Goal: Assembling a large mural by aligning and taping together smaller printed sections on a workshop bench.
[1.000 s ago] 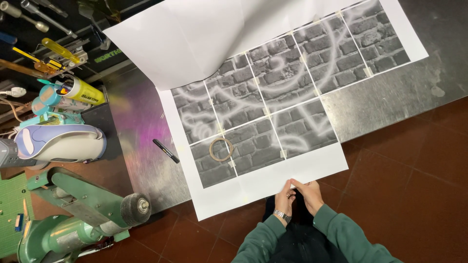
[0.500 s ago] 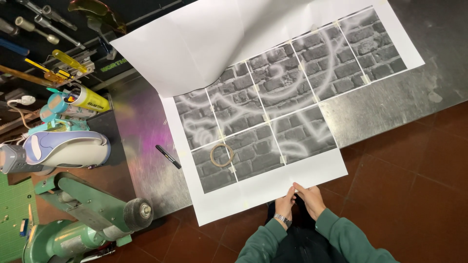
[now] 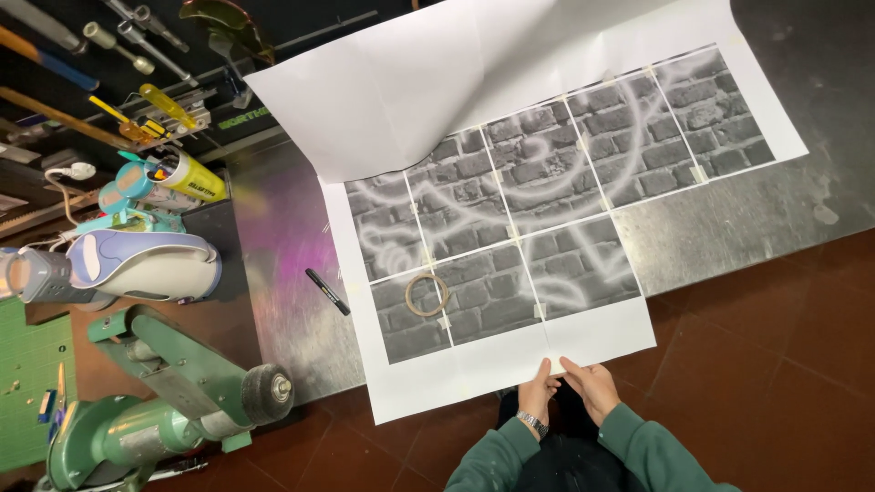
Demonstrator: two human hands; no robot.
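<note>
Layout of the worktop (image 3: 729, 228) as seen from above my hands.

A large paper sheet (image 3: 510, 355) lies on the worktop, its near edge overhanging toward me; my left hand (image 3: 536, 394) and right hand (image 3: 592, 387) meet side by side at that edge. Tiled printed panels (image 3: 547, 200) lie on the sheet, and a second sheet (image 3: 410, 91) curls over their far left part. A tape ring (image 3: 427, 295) rests on a near-left panel. A marker (image 3: 327, 292) lies on the worktop just left of the sheet. Farther left stand a handheld appliance (image 3: 137, 266) and, nearer me, a bench machine (image 3: 164, 401); hand tools (image 3: 137, 109) lie behind them.
</note>
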